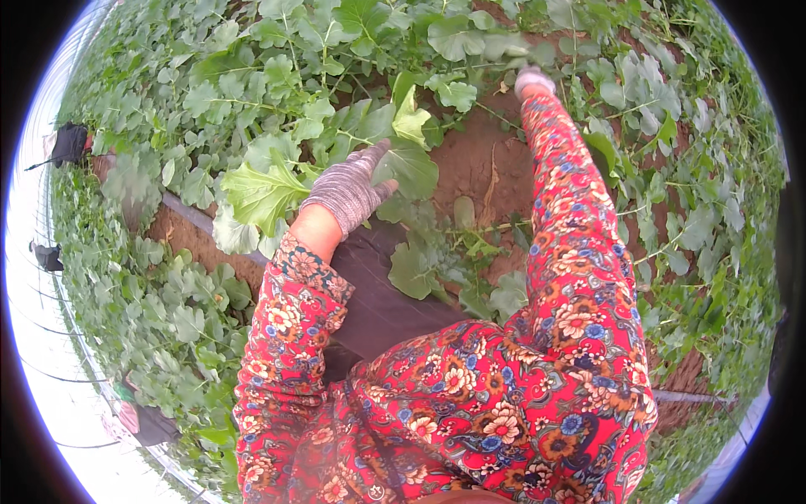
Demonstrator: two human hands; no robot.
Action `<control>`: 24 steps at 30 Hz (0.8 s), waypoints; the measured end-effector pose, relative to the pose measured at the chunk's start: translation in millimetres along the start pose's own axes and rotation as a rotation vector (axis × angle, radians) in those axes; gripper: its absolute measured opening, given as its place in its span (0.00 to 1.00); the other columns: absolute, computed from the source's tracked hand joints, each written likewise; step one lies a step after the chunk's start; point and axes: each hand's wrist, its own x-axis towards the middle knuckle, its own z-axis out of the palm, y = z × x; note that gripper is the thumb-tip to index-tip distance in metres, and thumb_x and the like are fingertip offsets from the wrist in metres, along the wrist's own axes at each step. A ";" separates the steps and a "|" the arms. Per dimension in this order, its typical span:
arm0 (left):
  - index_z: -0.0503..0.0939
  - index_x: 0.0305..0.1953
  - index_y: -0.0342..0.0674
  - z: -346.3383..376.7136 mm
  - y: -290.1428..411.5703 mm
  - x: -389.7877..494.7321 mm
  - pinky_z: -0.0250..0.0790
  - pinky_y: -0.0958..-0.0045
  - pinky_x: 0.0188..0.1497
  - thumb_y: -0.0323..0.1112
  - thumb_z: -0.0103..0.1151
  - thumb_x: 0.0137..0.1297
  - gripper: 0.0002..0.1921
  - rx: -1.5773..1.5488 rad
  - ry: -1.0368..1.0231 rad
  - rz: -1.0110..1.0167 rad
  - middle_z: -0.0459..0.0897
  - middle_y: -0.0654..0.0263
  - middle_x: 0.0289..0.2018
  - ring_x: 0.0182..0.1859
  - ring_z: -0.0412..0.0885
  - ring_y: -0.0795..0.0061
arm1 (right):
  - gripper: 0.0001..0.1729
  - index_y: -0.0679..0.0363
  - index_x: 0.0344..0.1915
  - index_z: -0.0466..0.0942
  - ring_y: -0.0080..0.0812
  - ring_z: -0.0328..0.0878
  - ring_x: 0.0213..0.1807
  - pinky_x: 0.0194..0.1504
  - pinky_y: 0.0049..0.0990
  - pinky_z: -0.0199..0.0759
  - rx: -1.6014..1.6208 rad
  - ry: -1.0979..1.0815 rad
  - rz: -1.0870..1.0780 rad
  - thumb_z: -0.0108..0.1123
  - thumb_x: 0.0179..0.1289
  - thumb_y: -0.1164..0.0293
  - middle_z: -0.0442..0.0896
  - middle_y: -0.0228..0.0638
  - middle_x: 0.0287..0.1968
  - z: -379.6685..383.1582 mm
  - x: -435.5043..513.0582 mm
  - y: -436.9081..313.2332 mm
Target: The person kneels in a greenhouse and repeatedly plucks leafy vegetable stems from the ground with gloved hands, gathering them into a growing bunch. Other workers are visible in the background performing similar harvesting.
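My left hand (352, 189), in a grey knit glove, is at the centre left among broad green leaves, its fingers apart; its fingertips touch or lie just over a large leaf (412, 167). A pale yellow-green leaf (264, 192) spreads beside its wrist. My right hand (534, 80), in a pale glove, reaches far forward at the upper right to blurred leaves; its fingers are mostly hidden, so its grip cannot be made out. Between my arms is brown soil (482, 157) with a pale green oblong thing (464, 212) on it.
Dense leafy plants (189, 82) surround me on both sides. A grey hose or pipe (189, 211) crosses the soil at the left. Dark objects (69, 145) and a partly seen person (148, 422) are at the left edge, near the hooped wall of a greenhouse (38, 315).
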 end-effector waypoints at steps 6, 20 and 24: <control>0.59 0.72 0.50 -1.9 1.3 -0.3 0.70 0.60 0.59 0.48 0.60 0.66 0.35 -0.057 -0.030 -0.027 0.75 0.49 0.60 0.58 0.77 0.52 | 0.26 0.53 0.67 0.68 0.43 0.67 0.70 0.66 0.43 0.66 0.143 0.021 0.023 0.46 0.70 0.70 0.70 0.41 0.68 -15.7 0.1 14.1; 0.61 0.71 0.46 23.0 -53.3 -18.5 0.71 0.63 0.59 0.42 0.62 0.66 0.34 -0.586 0.220 -0.120 0.75 0.50 0.62 0.61 0.77 0.54 | 0.58 0.60 0.72 0.60 0.46 0.65 0.70 0.68 0.41 0.62 0.006 -0.575 -0.378 0.65 0.50 0.36 0.66 0.43 0.71 166.6 -65.9 -37.1; 0.63 0.70 0.44 41.3 -75.7 -35.0 0.71 0.63 0.58 0.40 0.62 0.67 0.32 -0.756 0.235 -0.245 0.76 0.48 0.60 0.59 0.78 0.58 | 0.55 0.52 0.72 0.58 0.46 0.60 0.73 0.72 0.40 0.54 0.028 -0.043 -0.365 0.68 0.49 0.40 0.65 0.49 0.70 191.5 -33.9 -54.0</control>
